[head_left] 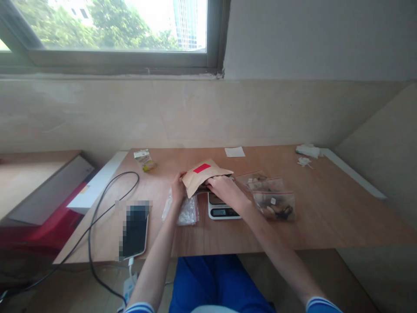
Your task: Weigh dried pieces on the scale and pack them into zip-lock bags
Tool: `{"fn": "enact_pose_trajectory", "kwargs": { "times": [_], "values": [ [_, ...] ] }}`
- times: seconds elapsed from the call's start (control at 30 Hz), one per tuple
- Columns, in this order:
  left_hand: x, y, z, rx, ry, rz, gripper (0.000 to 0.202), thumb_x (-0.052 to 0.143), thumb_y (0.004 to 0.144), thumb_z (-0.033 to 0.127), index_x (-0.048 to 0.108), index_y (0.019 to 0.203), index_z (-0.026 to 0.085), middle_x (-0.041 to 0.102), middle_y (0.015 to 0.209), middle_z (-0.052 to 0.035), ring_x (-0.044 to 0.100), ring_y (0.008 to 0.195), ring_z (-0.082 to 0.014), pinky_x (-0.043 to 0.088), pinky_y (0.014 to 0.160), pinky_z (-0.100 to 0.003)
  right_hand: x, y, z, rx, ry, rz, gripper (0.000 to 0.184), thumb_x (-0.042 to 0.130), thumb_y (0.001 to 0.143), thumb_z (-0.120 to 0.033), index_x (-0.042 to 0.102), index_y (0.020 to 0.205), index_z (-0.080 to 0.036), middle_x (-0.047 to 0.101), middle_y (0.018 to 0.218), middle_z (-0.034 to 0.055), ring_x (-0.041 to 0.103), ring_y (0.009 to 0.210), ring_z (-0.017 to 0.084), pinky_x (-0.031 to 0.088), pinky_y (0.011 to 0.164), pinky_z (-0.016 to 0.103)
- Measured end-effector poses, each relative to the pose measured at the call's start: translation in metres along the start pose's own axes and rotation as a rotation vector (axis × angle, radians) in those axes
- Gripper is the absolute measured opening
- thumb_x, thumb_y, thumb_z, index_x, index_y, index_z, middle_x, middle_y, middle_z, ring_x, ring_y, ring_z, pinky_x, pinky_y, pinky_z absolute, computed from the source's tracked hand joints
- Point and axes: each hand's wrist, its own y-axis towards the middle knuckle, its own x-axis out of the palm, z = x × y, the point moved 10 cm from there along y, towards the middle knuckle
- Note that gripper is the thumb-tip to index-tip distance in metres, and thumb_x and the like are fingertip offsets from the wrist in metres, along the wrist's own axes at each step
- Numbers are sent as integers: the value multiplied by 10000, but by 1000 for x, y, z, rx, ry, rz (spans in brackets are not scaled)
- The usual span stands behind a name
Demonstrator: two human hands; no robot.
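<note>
Closest in, blue trousers (215, 278) show under the table edge. A phone (135, 230) lies on the left of the wooden table (325, 226), with a black cable (97, 204) looping past it.

Beyond the forearms, a clear zip bag of pale bits (188, 211) lies just left of a small digital scale (221, 209). Zip bags with dark contents (273, 201) lie to its right.

Above the scale, the left hand (178, 186) has its fingers closed on the left edge of a brown paper envelope (203, 174) with a red label. The right hand (225, 191) has curled fingers tucked at the envelope's lower opening. Whether they pinch the paper or reach inside, I cannot tell.

The envelope is held up at a tilt rather than set down, so the work looks midway, and the scale's reading is too small to make out.

Farther back sit a small yellow packet (145, 159), a white paper slip (234, 151) and crumpled tissue (308, 150). Behind them are a beige tiled wall (195, 113) and a window (107, 26) onto trees.
</note>
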Motion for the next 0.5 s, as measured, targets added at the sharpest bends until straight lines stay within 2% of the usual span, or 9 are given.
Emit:
{"fn": "enact_pose_trajectory", "kwargs": {
  "times": [0.1,0.2,0.37,0.5],
  "values": [
    [0,0,1,-2,-7,-7,305,502,675,128,611,959,153,682,961,-79,608,900,-210,459,806,-324,-14,-4,-1,-53,14,80,169,483,866,-100,640,922,-120,679,956,121,636,908,237,474,799,328],
    [0,-1,0,-14,-30,-9,309,504,670,126,611,958,154,682,964,-78,610,898,-209,456,810,-320,-26,-9,4,-78,127,191,132,493,868,-127,622,887,-143,665,950,86,619,913,207,465,817,312],
    [-1,-2,3,-15,-53,-16,304,494,672,135,617,949,162,680,954,-69,611,903,-209,453,815,-315,-44,-23,24,-87,402,423,95,470,879,-200,564,879,-188,626,942,53,593,924,171,452,841,299],
    [-2,-3,9,-6,-58,-32,315,478,682,136,618,962,171,680,948,-57,611,900,-209,451,814,-316,-51,-31,47,-25,612,560,89,446,876,-252,510,896,-195,595,934,58,581,921,169,456,845,316]
  ]
}}
